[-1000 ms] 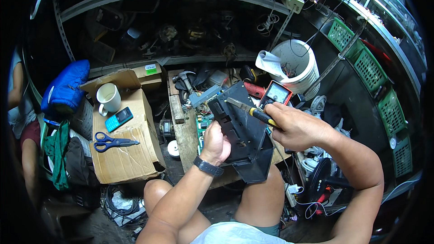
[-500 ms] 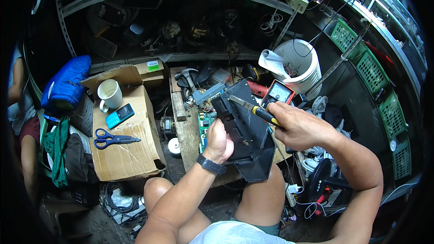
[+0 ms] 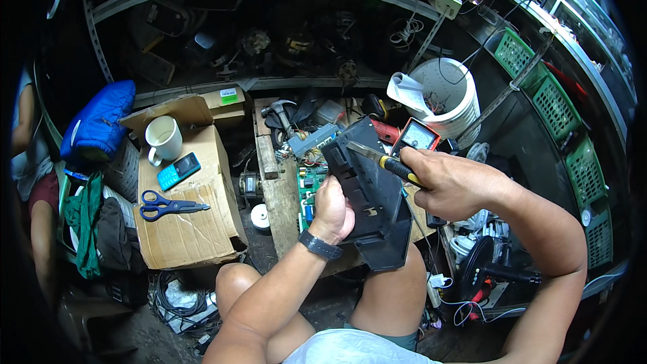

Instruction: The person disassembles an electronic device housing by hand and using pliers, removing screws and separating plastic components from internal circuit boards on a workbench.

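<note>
Holding mid-frame, the black plastic housing (image 3: 367, 195) has barely shifted from a second ago, so the work goes on at its upper edge. The left hand (image 3: 331, 210) grips its left side; the right hand (image 3: 450, 183) is closed around the yellow-handled screwdriver (image 3: 385, 162), tip on the housing.

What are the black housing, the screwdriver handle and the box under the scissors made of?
Black housing, in the left hand: looks like matte moulded plastic, with ribbed edges. Screwdriver, in the right hand: bright metal shaft, glossy yellow-black handle, probably plastic. Box: brown corrugated cardboard, creased flaps.
</note>
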A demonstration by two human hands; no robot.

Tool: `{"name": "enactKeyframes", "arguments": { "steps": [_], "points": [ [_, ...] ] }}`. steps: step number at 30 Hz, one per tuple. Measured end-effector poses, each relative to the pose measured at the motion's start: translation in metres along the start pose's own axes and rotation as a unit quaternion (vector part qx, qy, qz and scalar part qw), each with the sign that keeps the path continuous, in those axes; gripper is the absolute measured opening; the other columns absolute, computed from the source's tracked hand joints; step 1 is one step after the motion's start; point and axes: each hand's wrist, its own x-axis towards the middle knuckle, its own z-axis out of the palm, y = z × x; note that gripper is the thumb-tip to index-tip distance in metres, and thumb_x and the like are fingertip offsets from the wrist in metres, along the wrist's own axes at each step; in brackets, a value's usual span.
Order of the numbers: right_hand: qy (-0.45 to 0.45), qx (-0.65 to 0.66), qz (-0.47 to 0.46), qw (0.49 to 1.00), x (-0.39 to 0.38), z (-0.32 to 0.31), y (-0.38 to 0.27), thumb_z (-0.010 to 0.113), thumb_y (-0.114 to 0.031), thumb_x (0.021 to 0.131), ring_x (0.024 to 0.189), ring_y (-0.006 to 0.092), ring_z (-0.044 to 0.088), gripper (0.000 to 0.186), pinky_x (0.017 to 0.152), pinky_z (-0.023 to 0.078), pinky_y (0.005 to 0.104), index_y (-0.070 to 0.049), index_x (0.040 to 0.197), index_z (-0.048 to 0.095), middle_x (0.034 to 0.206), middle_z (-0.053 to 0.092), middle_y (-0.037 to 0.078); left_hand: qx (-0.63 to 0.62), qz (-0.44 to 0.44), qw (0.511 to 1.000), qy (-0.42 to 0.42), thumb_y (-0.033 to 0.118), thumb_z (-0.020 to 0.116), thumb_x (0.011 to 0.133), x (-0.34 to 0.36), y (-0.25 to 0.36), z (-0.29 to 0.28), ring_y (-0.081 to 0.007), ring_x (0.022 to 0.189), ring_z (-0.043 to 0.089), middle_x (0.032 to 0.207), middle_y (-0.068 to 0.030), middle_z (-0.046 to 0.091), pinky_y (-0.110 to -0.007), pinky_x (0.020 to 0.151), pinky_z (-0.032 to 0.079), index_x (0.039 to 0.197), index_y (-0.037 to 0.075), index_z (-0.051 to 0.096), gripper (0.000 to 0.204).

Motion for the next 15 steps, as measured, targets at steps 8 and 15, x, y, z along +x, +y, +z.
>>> {"name": "enactKeyframes", "arguments": {
  "steps": [8, 15],
  "points": [
    [-0.058, 0.084, 0.058, 0.993, -0.001, -0.018, -0.007, 0.059, -0.013, 0.09, 0.11, 0.0438, 0.064, 0.037, 0.096, 0.049, 0.0518, 0.006, 0.12, 0.052, 0.106, 0.065, 0.028, 0.016, -0.001, 1.0, -0.009, 0.025, 0.038, 0.113, -0.001, 0.003, 0.002, -0.0252, 0.106, 0.073, 0.119, -0.0121, 0.073, -0.043, 0.095, 0.061, 0.128, 0.004, 0.062, 0.035],
    [0.022, 0.049, -0.024, 0.998, 0.001, 0.002, 0.013, 0.06, -0.012, 0.089, 0.114, 0.0431, 0.063, 0.035, 0.098, 0.049, 0.0512, 0.002, 0.12, 0.055, 0.112, 0.064, 0.027, 0.018, 0.004, 1.0, -0.006, 0.024, 0.037, 0.113, 0.0, 0.005, 0.001, -0.0263, 0.106, 0.073, 0.119, -0.014, 0.073, -0.044, 0.094, 0.062, 0.132, 0.005, 0.06, 0.035]
  ]
}}
